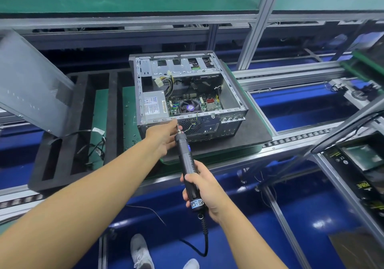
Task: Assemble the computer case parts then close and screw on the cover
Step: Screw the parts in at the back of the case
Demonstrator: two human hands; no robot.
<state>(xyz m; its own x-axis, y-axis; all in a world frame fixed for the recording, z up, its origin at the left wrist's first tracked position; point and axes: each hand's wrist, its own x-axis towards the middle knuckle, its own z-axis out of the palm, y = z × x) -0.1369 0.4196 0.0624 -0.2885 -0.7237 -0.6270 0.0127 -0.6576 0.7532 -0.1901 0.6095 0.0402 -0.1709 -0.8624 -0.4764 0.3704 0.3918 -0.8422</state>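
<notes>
Computer case (209, 123), open-topped on the conveyor mat, just ahead of both hands: right hand (204, 189) wrapped round electric screwdriver (187, 160), axis aimed at the near rear edge; left hand (163, 136) nearer, at the bit, grip unclear; cover (31, 81) leaning well left.

The roller-railed tabletop (291, 140) carries a green pallet (128, 112). On the pallet lie a black mat (255, 131), bearing the open computer case (187, 90), and a slotted black foam tray (112, 119) containing loose cables (93, 146).
</notes>
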